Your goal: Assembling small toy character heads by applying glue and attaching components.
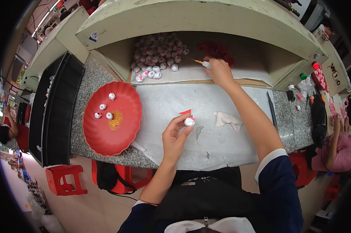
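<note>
My left hand (173, 139) is closed, pinching a small round white piece (189, 121) with a pink patch between thumb and fingers above the papered worktop. Farther off, at the mouth of the shelf, my right hand (220, 72) is wrapped round a small white squeeze bottle (206, 65) with an orange, thin pointed tip aimed left. A flat red strip (185, 112) shows just beyond the left fingertips. Behind the right hand lies a heap of dark red pieces (216, 50), partly hidden by it. Many similar white pieces (160, 54) are piled in the shelf's left part.
A red scalloped tray (91, 130) with several white pieces stands at the left, beside a long black bin (57, 116). A crumpled white cloth or paper (227, 119) lies between my arms. Red stools (66, 179) stand below; a person in pink (338, 149) sits at right.
</note>
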Demonstrator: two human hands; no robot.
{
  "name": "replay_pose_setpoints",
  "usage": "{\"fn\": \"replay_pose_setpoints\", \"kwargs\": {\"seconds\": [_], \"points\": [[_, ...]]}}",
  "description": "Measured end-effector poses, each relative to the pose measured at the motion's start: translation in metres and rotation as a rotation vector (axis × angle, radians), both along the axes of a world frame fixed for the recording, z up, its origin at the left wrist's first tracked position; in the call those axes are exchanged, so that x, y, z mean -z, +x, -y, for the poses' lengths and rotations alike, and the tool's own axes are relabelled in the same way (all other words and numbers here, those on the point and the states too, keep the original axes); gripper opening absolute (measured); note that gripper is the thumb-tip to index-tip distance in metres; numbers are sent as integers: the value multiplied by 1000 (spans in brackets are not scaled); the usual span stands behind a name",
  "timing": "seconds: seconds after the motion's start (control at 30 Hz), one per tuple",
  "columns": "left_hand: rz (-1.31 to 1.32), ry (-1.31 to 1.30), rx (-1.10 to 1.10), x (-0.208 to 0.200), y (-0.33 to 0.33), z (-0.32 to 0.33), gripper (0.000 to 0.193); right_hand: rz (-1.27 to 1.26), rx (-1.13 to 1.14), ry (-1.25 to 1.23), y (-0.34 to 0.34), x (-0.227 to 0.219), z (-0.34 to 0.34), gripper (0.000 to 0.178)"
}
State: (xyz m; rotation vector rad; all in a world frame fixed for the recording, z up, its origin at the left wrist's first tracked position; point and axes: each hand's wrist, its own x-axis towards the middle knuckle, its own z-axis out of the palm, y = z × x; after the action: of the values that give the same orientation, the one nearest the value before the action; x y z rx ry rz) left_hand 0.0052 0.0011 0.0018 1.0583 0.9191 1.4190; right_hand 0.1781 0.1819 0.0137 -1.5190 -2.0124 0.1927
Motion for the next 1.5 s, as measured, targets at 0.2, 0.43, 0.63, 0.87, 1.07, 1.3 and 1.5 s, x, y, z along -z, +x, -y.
{"fn": "replay_pose_setpoints", "kwargs": {"seconds": [0.2,0.43,0.63,0.87,1.07,1.3,1.5], "points": [[11,6,18,0,-1,0,29,121,-29,51,-5,-6,6,17],[125,-37,19,-3,-6,2,30,-787,-201,-468,-10,-48,147,9],[-16,4,65,-1,0,2,30,-1180,-192,-569,-23,-21,179,9],[-274,204,75,1,3,2,29,-1175,-198,-579,-20,-9,178,10],[-241,222,111,3,2,1,29,-1151,-187,-539,-19,-4,179,10],[51,39,163,-2,3,2,27,-1049,-202,-448,-24,3,180,14],[180,-58,265,-2,-2,2,24,-1176,-268,-504,-26,-7,182,23]]}}
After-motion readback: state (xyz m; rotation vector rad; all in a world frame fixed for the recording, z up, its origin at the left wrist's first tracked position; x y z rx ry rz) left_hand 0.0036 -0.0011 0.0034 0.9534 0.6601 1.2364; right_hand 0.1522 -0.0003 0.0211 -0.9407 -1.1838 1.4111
